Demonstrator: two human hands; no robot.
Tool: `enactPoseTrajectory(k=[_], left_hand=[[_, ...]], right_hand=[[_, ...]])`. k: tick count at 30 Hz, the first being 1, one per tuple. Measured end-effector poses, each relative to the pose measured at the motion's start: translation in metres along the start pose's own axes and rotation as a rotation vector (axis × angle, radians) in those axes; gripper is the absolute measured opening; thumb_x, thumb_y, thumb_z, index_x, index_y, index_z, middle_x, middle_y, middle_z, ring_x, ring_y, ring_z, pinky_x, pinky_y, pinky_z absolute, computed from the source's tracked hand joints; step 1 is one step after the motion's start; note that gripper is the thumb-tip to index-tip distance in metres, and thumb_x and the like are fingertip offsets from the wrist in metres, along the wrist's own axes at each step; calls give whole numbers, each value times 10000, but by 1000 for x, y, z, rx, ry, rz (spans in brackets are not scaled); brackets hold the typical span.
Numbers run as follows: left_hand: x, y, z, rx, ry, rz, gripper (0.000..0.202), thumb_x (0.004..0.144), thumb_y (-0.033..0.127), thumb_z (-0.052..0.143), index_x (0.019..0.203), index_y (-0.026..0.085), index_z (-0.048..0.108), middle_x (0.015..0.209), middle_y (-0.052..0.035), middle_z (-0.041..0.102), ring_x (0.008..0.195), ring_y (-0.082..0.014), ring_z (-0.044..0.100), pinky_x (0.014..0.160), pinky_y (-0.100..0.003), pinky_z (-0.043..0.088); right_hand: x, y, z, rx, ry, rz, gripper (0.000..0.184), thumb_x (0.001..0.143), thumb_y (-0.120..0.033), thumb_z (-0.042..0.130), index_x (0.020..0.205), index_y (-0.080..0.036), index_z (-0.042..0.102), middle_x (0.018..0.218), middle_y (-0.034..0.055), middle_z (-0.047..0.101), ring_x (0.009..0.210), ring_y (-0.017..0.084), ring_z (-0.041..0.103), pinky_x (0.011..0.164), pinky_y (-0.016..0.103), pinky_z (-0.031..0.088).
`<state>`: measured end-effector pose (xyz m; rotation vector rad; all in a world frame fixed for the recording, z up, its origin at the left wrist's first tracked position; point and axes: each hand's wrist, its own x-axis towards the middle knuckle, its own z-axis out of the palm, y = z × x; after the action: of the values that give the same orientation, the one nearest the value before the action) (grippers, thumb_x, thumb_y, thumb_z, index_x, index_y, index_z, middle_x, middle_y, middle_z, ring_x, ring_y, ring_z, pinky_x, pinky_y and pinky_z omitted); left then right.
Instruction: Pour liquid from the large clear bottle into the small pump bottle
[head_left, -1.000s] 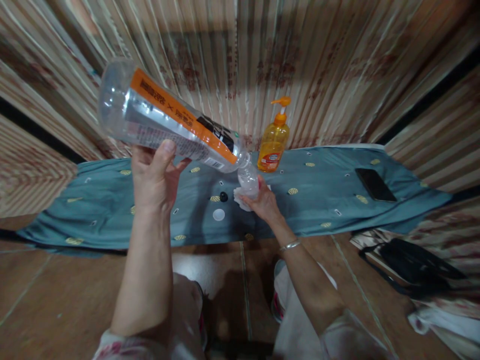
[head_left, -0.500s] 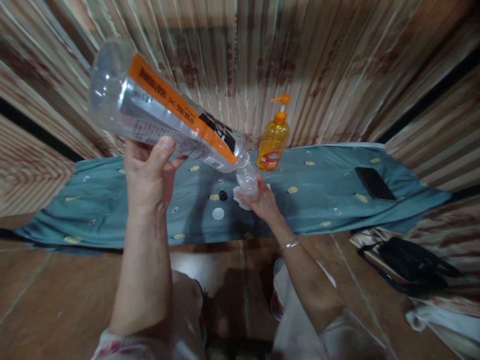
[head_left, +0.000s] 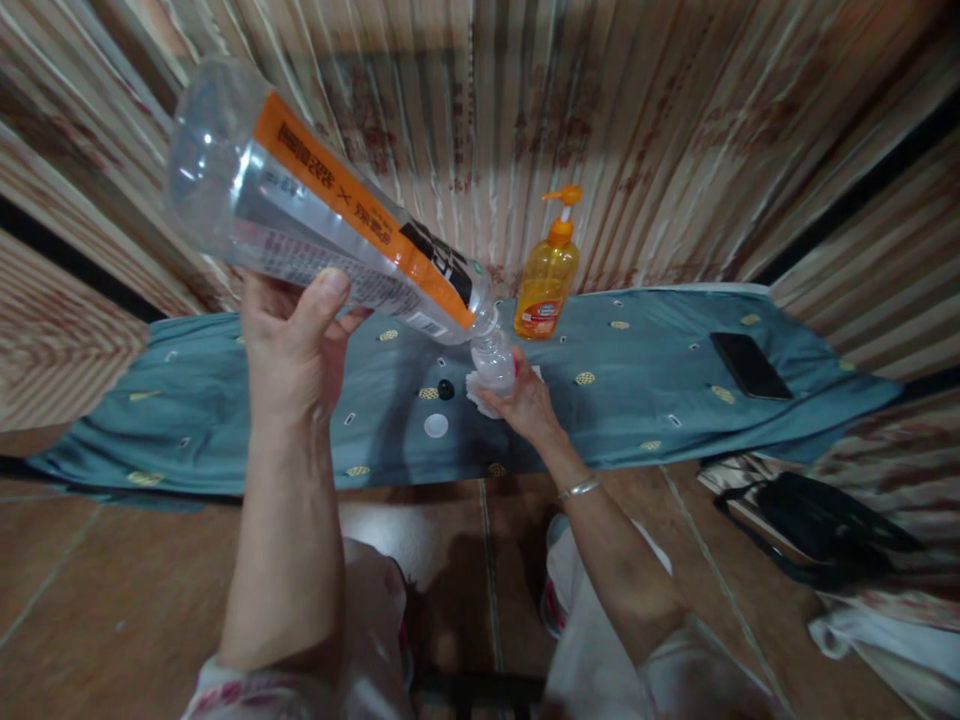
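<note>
My left hand (head_left: 300, 340) is closed round a large clear plastic bottle (head_left: 352, 250) with an orange and silver label. It is tilted, base up at the left and neck down to the right, its mouth at the top of a small clear bottle (head_left: 493, 362). My right hand (head_left: 525, 398) grips that small bottle low down, its fingers partly hidden. White tissue (head_left: 480, 398) shows under the small bottle. To its left, a black cap (head_left: 445, 389) and a pale round lid (head_left: 436, 426) lie on the cloth.
An orange pump bottle (head_left: 546, 285) stands just behind my right hand. A dark phone (head_left: 750, 366) lies on the right of the teal patterned cloth (head_left: 637, 370). Pleated curtains (head_left: 637, 130) hang behind and at both sides. A black bag (head_left: 817, 525) sits at the lower right.
The large bottle's base has risen slightly and shifted left with my left hand, making its tilt a little steeper. My right hand and the small bottle have stayed nearly in place.
</note>
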<state>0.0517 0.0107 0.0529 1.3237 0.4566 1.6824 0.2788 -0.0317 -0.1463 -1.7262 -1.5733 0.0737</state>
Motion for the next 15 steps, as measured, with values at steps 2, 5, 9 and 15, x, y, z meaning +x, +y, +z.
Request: enactPoseTrajectory(k=[2, 5, 9, 15], left_hand=[[0, 1, 1, -4, -9, -2, 576, 539, 386, 1028, 985, 299, 675, 960, 39, 766, 868, -194, 751, 879, -464, 647], [-1, 2, 1, 7, -3, 2, 544, 535, 391, 1026, 915, 284, 651, 984, 46, 772, 913, -194, 752, 881, -446, 646], [0, 1, 1, 12, -4, 15, 546, 530, 395, 1024, 862, 266, 611, 953, 47, 761, 851, -178, 726, 884, -461, 645], [1, 0, -2, 16, -9, 23, 522, 531, 383, 1022, 864, 267, 636, 979, 29, 745, 863, -188, 710, 853, -469, 648]], right_hand=[[0, -1, -1, 3, -7, 12, 936, 813, -567, 793, 1520, -113, 379, 1414, 250, 672, 1291, 379, 681, 1054, 517, 570], [1, -2, -1, 5, -16, 22, 939, 804, -544, 808, 1519, -115, 376, 1403, 248, 679, 1288, 380, 683, 1050, 518, 571], [0, -3, -2, 8, -12, 17, 933, 803, -528, 814, 1516, -118, 375, 1405, 249, 678, 1282, 385, 685, 1046, 529, 571], [1, -6, -6, 29, -39, 33, 909, 807, -496, 819, 1510, -114, 388, 1418, 247, 669, 1300, 372, 676, 1065, 514, 565]])
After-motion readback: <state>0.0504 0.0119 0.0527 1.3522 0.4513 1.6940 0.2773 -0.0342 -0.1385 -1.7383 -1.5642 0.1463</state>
